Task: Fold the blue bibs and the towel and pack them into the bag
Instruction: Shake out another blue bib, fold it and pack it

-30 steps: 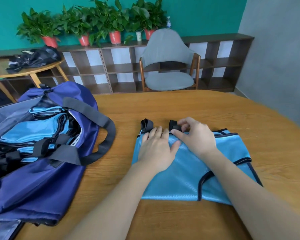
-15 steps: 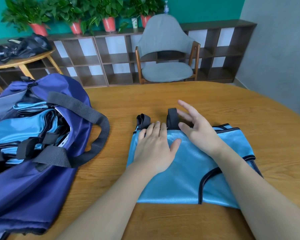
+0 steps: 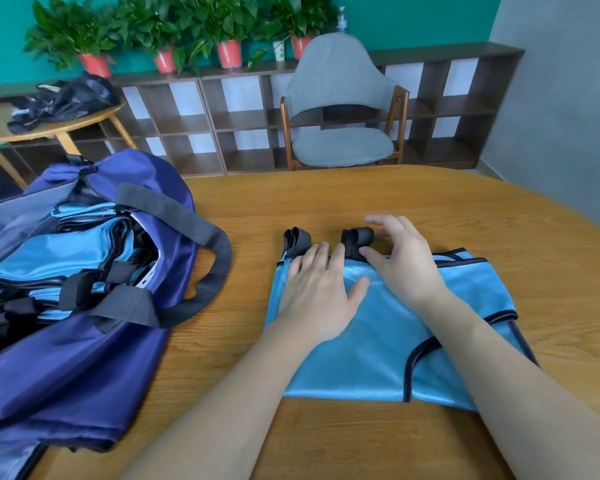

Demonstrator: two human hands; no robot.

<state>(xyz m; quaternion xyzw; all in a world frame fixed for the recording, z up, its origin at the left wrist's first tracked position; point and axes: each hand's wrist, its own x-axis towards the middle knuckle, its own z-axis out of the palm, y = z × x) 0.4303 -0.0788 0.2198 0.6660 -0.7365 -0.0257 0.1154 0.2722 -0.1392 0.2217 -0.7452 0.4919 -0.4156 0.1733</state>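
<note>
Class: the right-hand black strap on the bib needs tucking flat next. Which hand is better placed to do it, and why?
The right hand. Its fingers already curve around the right strap, while the left hand lies flat on the bib, pinning it near the other strap.

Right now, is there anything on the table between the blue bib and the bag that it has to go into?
Nothing visible blocks the way. Bare wooden table lies between the blue bib and the navy bag. The bag's black handle lies over its open mouth, which already holds folded bibs.
</note>
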